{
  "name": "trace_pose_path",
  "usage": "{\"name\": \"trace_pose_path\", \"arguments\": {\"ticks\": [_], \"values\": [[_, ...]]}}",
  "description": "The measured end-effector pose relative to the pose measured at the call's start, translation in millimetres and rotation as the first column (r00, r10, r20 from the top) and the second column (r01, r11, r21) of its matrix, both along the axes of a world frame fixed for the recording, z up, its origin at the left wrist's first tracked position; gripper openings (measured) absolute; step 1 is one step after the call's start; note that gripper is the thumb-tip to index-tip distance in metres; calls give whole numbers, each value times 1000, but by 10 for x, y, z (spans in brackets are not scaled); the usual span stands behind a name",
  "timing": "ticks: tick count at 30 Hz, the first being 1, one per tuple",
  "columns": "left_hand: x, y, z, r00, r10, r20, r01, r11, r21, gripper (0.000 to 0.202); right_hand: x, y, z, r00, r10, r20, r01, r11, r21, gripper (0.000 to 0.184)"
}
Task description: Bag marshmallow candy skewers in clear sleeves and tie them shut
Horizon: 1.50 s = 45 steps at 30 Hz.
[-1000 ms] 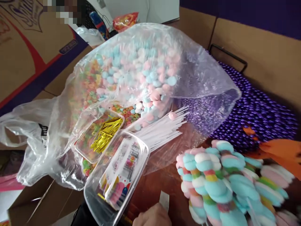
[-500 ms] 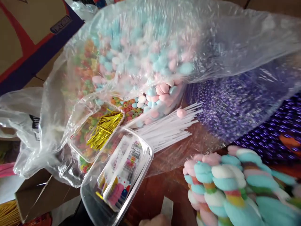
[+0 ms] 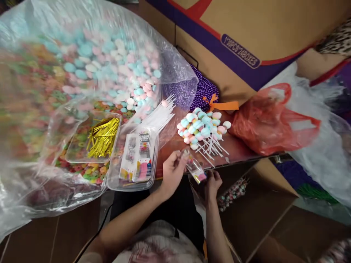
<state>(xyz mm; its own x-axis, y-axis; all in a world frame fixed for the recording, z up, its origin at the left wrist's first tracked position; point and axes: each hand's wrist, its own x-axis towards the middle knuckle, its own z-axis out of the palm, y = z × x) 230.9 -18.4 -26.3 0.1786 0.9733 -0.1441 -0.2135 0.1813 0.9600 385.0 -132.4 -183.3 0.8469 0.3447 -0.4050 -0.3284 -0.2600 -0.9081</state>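
Note:
My left hand (image 3: 172,171) and my right hand (image 3: 213,181) together hold a small clear plastic sleeve (image 3: 195,168) with something colourful inside, at the table's near edge. Just beyond it lies a pile of pastel marshmallow sticks (image 3: 201,128), their white stems pointing toward me. To the left of my left hand sits a clear tray of printed cards (image 3: 138,155). Beside that tray, another clear tray holds gold twist ties (image 3: 102,137). Loose white sticks (image 3: 159,115) lie behind the trays.
A large clear bag of pink, blue and multicoloured sweets (image 3: 90,76) fills the left. Purple beads (image 3: 204,87) and an orange ribbon (image 3: 222,106) lie at the back. A red plastic bag (image 3: 270,122) sits right. Cardboard boxes (image 3: 246,33) surround the table.
The view has pulled back and swung right. Both hands are now in view holding the small sleeve; before, only part of one hand showed at the bottom edge.

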Motion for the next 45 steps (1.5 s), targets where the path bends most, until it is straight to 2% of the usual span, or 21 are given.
{"name": "trace_pose_path", "arguments": {"ticks": [2,4,6,8,11,12,14,16,18,19,23,28,32,36,41,45], "values": [[-43,13,23,990,39,138,-28,996,-84,43,10,-315,131,993,-116,-9,116,993,-17,29],[-109,8,84,962,99,256,-48,979,-200,48,64,-578,282,979,-203,-6,203,979,-20,32],[-201,-23,174,929,148,339,-43,953,-299,52,106,-738,446,975,-221,-19,221,975,-20,39],[-307,-73,268,906,180,382,-36,934,-354,54,57,-764,628,982,-184,-50,183,983,-27,42],[-459,-154,366,888,205,412,-53,935,-350,52,-283,-593,986,998,-45,-44,46,999,21,45],[-503,-176,383,884,208,420,-65,942,-329,50,-459,-501,1132,998,66,11,-67,994,90,47],[-579,-211,401,878,214,428,-99,956,-276,49,-847,-297,1441,964,243,109,-263,930,257,45],[-646,-236,410,877,237,419,-154,963,-222,49,-1206,-81,1722,923,323,208,-380,845,376,42],[-714,-254,425,876,268,400,-216,961,-170,49,-1469,134,1922,889,381,252,-454,799,395,36],[-752,-260,436,876,279,394,-240,960,-147,48,-1556,235,1985,889,391,237,-455,801,388,34],[-934,-247,488,851,305,428,-273,952,-137,46,-1683,513,2038,926,336,175,-379,828,413,28],[-1147,-168,469,808,393,440,-302,916,-265,49,-1718,556,1955,878,388,281,-469,816,337,25],[-1212,-152,418,777,460,429,-362,885,-292,52,-1781,576,1897,852,409,326,-508,797,326,35],[-1246,-159,402,789,437,432,-362,899,-248,52,-1790,632,1856,839,411,357,-520,798,304,47],[-1346,-98,366,791,419,446,-324,905,-276,45,-1748,665,1845,755,429,496,-589,776,227,43],[-1371,-72,341,756,432,491,-322,900,-296,42,-1754,678,1822,794,434,427,-567,781,260,39]]}}
